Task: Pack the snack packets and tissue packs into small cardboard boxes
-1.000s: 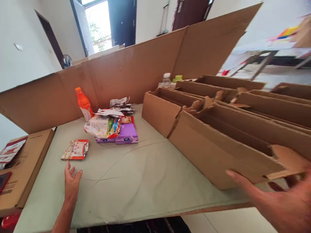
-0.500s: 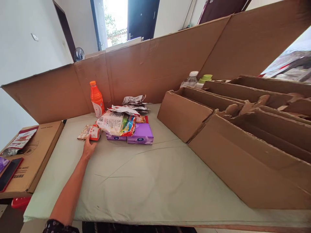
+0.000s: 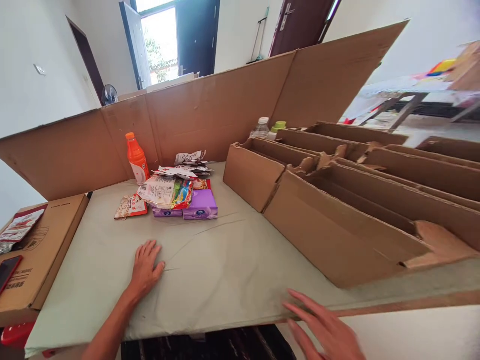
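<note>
My left hand (image 3: pixel 147 265) rests palm down on the pale green cloth (image 3: pixel 217 270), fingers stretched, with nothing in it. Beyond its fingertips lies a small white and red snack packet (image 3: pixel 131 207). My right hand (image 3: pixel 322 322) hovers at the table's front edge, fingers apart and holding nothing, slightly blurred. Behind the packet an orange drink bottle (image 3: pixel 137 160) stands upright. To its right, a colourful snack bag (image 3: pixel 165 192) lies across two purple tissue packs (image 3: pixel 200 205), and several white and dark pouches (image 3: pixel 189 165) are heaped behind.
Divided cardboard boxes (image 3: pixel 311 225) fill the right side. A clear bottle (image 3: pixel 261 128) and a green-capped container (image 3: pixel 279 126) stand behind them. A tall cardboard panel (image 3: pixel 210 105) borders the back. At left, a flat carton (image 3: pixel 48 240) bears a pouch (image 3: pixel 23 225) and a phone (image 3: pixel 8 270).
My left hand has let go of the snack packet and drawn back toward me onto the cloth. My right hand has come into view at the lower right. The view has turned rightward.
</note>
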{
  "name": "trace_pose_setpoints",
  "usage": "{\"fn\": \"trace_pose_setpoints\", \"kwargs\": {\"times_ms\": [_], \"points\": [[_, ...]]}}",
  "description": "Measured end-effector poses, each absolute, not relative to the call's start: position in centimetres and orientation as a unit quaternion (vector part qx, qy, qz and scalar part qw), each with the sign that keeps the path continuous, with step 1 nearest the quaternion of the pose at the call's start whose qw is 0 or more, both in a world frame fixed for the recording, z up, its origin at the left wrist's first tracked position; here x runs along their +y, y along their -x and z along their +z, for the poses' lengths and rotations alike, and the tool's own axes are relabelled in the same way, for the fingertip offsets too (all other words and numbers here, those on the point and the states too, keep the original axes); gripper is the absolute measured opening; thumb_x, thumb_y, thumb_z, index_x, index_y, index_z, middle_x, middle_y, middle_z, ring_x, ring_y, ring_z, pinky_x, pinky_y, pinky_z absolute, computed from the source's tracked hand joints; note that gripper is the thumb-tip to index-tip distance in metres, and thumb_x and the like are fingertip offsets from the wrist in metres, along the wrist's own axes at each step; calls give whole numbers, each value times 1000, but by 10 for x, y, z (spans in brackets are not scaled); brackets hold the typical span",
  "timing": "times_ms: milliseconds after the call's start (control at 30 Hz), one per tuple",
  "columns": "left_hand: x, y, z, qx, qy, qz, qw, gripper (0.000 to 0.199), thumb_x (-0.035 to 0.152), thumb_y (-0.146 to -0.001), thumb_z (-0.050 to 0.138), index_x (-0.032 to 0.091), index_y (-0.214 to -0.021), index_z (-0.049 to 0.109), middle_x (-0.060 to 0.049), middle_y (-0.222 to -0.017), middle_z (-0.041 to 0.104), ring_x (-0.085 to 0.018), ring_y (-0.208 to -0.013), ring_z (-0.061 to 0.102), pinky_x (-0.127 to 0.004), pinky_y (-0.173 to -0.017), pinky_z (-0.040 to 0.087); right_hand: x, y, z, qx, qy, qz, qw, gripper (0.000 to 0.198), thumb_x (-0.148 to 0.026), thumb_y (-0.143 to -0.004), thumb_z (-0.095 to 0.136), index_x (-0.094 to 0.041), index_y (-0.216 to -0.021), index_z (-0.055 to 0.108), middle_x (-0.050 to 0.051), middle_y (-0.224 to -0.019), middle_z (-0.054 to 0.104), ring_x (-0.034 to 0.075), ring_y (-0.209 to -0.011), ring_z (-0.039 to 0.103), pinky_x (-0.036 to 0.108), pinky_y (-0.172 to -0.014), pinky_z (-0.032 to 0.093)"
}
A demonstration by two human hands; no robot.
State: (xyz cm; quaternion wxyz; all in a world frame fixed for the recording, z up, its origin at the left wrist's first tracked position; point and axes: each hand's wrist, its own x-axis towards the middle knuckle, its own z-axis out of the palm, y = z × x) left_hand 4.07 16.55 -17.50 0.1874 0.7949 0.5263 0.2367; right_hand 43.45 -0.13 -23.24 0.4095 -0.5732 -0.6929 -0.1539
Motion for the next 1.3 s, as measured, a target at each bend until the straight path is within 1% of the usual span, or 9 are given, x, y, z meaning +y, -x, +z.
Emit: {"fn": "trace_pose_setpoints", "kwargs": {"times_ms": [167, 300, 433, 533, 600, 833, 1000, 1200, 1300], "points": [[104, -60, -169, 472, -844, 165, 196, 53, 36, -93, 65, 28, -145, 59, -12, -164, 42, -38, -155, 31, -68, -126, 14, 19, -414, -220, -758, 546, -107, 340, 33, -34, -104, 46, -25, -117, 74, 9, -123, 75, 24, -113, 69, 40, -94, 51], [50, -78, -159, 431, -862, 117, 238, 64, 30, -86, 71, 34, -148, 55, -7, -168, 36, -38, -157, 26, -67, -127, 10, 6, -418, -222, -765, 517, -102, 371, 30, -29, -104, 48, -26, -114, 76, 7, -119, 77, 23, -110, 71, 39, -92, 52], [17, -91, -143, 353, -729, 219, 544, 63, 20, -73, 82, 31, -134, 70, -10, -160, 49, -41, -155, 31, -66, -127, -1, -6, -421, -217, -759, 489, -67, 425, 23, -27, -100, 55, -26, -107, 77, 7, -109, 79, 24, -101, 74, 38, -86, 56], [30, -94, -129, 298, -552, 348, 697, 45, 31, -78, 83, 26, -123, 76, -12, -138, 69, -38, -133, 59, -63, -123, 27, -5, -417, -201, -742, 491, 55, 453, 21, -31, -100, 57, -26, -99, 77, 6, -103, 80, 23, -94, 76, 35, -83, 59], [55, -94, -121, 297, -490, 429, 698, 43, 40, -87, 74, 27, -128, 72, -12, -139, 68, -34, -129, 62, -57, -116, 40, 4, -410, -186, -713, 504, 174, 455, 25, -37, -100, 55, -26, -99, 78, 7, -105, 79, 23, -96, 76, 35, -85, 61], [154, -106, -123, 294, -265, 612, 684, 34, 41, -94, 57, 18, -116, 69, -16, -126, 71, -33, -126, 64, -56, -109, 47, 97, -351, -157, -618, 455, 475, 431, 43, -44, -89, 57, -19, -121, 71, 13, -111, 77, 24, -95, 74, 37, -81, 61], [173, -115, -139, 309, -161, 635, 690, 34, 39, -97, 48, 15, -114, 66, -19, -116, 72, -32, -115, 70, -52, -97, 55, 162, -298, -162, -636, 403, 519, 405, 51, -36, -85, 54, -16, -130, 66, 10, -99, 77, 20, -76, 72, 32, -63, 57], [167, -109, -147, 313, -99, 651, 685, 38, 40, -100, 46, 13, -121, 62, -20, -120, 70, -30, -109, 72, -36, -77, 59, 168, -276, -171, -669, 362, 513, 398, 36, -30, -82, 61, -23, -115, 76, 4, -94, 76, 21, -83, 67, 37, -82, 55], [165, -111, -150, 311, -81, 650, 689, 40, 42, -100, 47, 12, -122, 61, -21, -121, 69, -31, -109, 72, -38, -78, 59, 165, -280, -178, -667, 355, 521, 397, 44, -29, -84, 61, -22, -127, 70, 5, -97, 76, 21, -82, 67, 37, -80, 55]]}}
